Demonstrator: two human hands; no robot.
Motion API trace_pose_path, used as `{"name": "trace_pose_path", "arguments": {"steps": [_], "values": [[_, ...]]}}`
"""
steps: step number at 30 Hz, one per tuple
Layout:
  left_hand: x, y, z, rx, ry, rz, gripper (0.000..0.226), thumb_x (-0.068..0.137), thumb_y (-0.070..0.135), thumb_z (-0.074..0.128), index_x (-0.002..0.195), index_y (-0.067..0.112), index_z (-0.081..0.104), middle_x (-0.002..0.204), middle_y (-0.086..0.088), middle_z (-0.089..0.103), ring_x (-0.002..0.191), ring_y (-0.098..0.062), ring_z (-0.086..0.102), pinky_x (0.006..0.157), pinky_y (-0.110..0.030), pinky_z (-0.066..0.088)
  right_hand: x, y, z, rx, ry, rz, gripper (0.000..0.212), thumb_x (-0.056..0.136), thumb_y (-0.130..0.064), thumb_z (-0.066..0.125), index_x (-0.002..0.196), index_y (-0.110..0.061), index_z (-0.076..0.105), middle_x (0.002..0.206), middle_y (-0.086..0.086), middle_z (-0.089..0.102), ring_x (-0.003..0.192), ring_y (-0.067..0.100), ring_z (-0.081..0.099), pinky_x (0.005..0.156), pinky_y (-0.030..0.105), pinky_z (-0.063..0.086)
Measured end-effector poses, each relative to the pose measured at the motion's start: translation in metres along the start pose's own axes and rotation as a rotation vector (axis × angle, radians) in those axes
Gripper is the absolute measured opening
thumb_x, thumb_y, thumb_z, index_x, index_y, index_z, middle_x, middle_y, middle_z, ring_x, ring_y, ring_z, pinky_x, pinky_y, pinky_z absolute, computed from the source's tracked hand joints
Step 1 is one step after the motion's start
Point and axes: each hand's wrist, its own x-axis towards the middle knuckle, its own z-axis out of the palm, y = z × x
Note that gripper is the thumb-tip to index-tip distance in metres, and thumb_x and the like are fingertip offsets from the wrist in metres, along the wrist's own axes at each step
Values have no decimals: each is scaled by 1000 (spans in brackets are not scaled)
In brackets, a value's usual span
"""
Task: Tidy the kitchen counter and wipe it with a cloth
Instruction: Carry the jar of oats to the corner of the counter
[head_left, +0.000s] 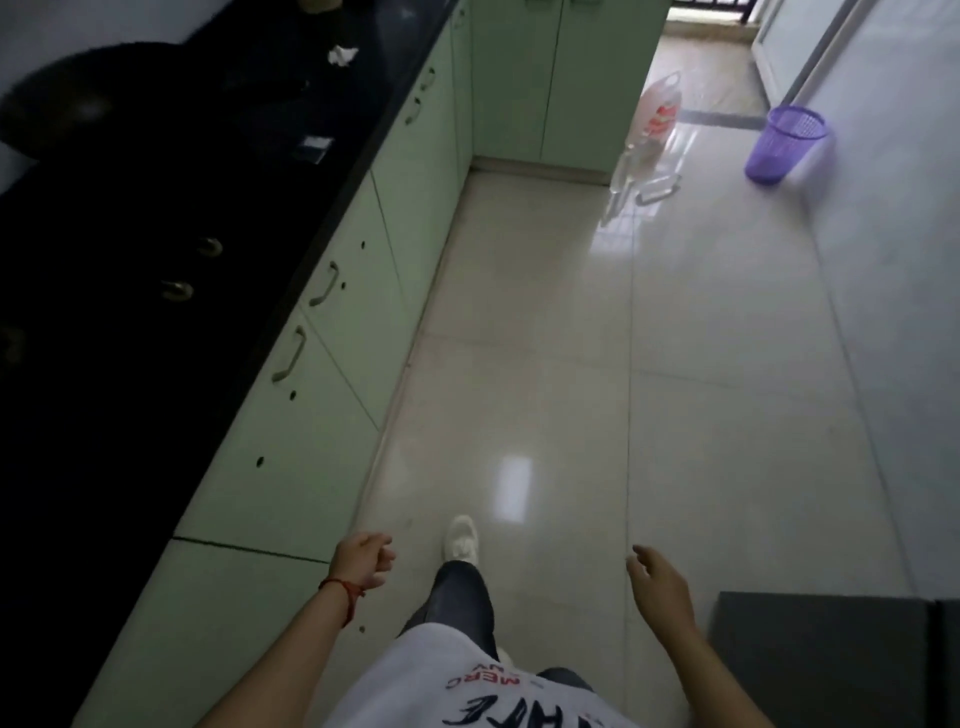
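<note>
The black counter (156, 260) is running along the left, well apart from both hands. The left hand (363, 558) is hanging with fingers loosely curled, gripping nothing; the right hand (657, 579) is hanging relaxed, holding nothing. A crumpled white wad (343, 54) is lying far along the counter. The counter's dark surface is hiding most of what is standing on it.

The white shirt (467, 691) carried upside-down print: small red letters read "MERC", and larger dark letters beneath were cut off and unclear. The bottle (661, 111) by the cabinets bore a red label, too blurred to read.
</note>
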Motion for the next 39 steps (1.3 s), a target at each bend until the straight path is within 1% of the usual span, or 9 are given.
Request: {"name": "trace_pose_path", "arguments": {"steps": [3, 7, 10, 15, 19, 24, 31, 33, 39], "values": [[31, 30, 5, -9, 27, -65, 19, 87, 5, 49, 69, 9, 54, 60, -9, 52, 44, -15, 45, 32, -13, 32, 48, -44, -9, 38, 13, -26, 38, 95, -18, 44, 129, -2, 49, 131, 18, 55, 119, 31, 52, 99, 35, 40], [77, 87, 13, 6, 44, -125, 24, 88, 5, 49, 64, 9, 53, 61, -11, 52, 49, -18, 47, 46, -19, 36, 119, -106, -28, 66, 22, -7, 36, 95, -18, 44, 128, -4, 51, 128, 18, 57, 117, 31, 53, 96, 34, 41], [106, 144, 27, 34, 26, -138, 25, 87, 5, 49, 63, 9, 52, 60, -10, 51, 46, -17, 46, 37, -14, 35, 164, -146, -46, 77, 45, 31, 35, 94, -17, 45, 125, -4, 53, 125, 19, 59, 115, 31, 54, 94, 35, 41], [154, 265, 78, 83, -51, -72, 17, 88, 9, 51, 72, 8, 56, 63, -9, 56, 54, -19, 49, 52, -22, 37, 231, -189, -73, 105, 50, 104, 35, 94, -16, 45, 126, -2, 52, 127, 19, 57, 116, 32, 52, 97, 34, 40], [185, 372, 133, 92, -139, 26, 23, 90, 10, 47, 68, 14, 52, 63, -7, 54, 49, -14, 50, 44, -17, 36, 283, -204, -95, 108, 52, 161, 36, 94, -15, 44, 127, -2, 51, 129, 19, 56, 118, 33, 51, 99, 36, 40], [231, 484, 194, 52, -156, 114, 24, 92, 11, 45, 69, 14, 53, 64, -8, 53, 25, 2, 49, 31, -8, 34, 371, -236, -130, 96, 38, 195, 36, 95, -16, 44, 127, -1, 51, 129, 19, 56, 119, 33, 51, 98, 37, 40], [279, 570, 241, 52, -65, 96, 26, 92, 11, 45, 67, 14, 51, 61, -8, 52, 24, 1, 47, 31, -8, 32, 509, -311, -196, 110, -69, 149, 36, 94, -19, 45, 125, -3, 52, 126, 18, 59, 113, 33, 56, 99, 40, 43], [291, 586, 247, 63, -37, 79, 25, 91, 9, 46, 67, 14, 52, 60, -8, 52, 26, -1, 46, 31, -8, 31, 546, -339, -213, 99, -80, 135, 35, 93, -20, 46, 123, -3, 54, 124, 18, 60, 111, 33, 57, 98, 41, 45], [333, 639, 254, 11, 20, 9, 26, 91, 8, 45, 66, 12, 50, 61, -8, 50, 52, -17, 44, 31, -10, 32, 653, -439, -244, 111, -95, 43, 33, 92, -21, 49, 120, -6, 57, 119, 16, 63, 106, 32, 60, 95, 41, 46]]}}
